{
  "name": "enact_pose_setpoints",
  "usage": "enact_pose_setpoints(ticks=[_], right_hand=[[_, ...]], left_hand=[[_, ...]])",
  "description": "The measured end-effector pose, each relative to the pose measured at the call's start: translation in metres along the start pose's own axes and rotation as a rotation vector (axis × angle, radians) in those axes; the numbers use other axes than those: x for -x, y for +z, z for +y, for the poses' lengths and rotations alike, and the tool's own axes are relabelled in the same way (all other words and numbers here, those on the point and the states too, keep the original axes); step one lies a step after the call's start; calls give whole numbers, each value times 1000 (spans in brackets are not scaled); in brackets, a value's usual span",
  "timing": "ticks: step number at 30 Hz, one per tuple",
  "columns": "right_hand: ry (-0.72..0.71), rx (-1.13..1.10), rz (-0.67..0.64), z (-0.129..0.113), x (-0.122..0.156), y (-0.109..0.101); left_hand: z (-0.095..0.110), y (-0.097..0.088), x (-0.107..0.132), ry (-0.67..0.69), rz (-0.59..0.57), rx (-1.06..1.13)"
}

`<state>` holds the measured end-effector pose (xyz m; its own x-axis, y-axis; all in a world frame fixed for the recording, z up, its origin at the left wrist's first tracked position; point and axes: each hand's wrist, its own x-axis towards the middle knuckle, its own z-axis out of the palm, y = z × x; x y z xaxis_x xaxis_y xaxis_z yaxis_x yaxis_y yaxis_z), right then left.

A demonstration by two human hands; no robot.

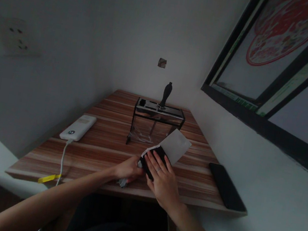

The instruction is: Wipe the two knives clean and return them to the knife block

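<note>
At the table's front edge, my left hand (131, 168) is closed round a crumpled whitish cloth (122, 182), which pokes out below the fingers. It is right against the left side of a black flat piece (148, 170) with a white edge. My right hand (163, 182) lies on that black piece, fingers stretched out and a ring on one. A pale grey rectangular sheet or blade (175, 145) sticks out beyond the black piece, up and to the right; how the two join is hidden. Just behind stands a clear-sided knife holder (158, 112) with a black handle (166, 94) upright in it.
A white power bank (78, 127) with a white cable (63, 158) and yellow tag (49, 178) lies on the left of the wood-grain table (102, 154). On the right edge rests a black phone (227, 186). Walls enclose the table's back and sides.
</note>
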<state>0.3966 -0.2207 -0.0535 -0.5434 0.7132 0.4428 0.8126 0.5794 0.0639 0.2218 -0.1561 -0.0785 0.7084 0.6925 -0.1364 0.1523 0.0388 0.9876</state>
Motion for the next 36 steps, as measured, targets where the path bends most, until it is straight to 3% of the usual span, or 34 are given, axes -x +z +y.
enact_pose_setpoints(ticks=[15,20,26,36], right_hand=[[133,142,73,81,-21,-24],[152,146,68,95,-26,-28],[148,168,78,88,-21,-27],[73,59,50,27,-12,-10]], left_hand=[[9,0,6,-13,-56,-28],[9,1,7,-8,-46,-43],[7,1,7,-8,-32,-84],[3,1,4,-29,-4,-75]])
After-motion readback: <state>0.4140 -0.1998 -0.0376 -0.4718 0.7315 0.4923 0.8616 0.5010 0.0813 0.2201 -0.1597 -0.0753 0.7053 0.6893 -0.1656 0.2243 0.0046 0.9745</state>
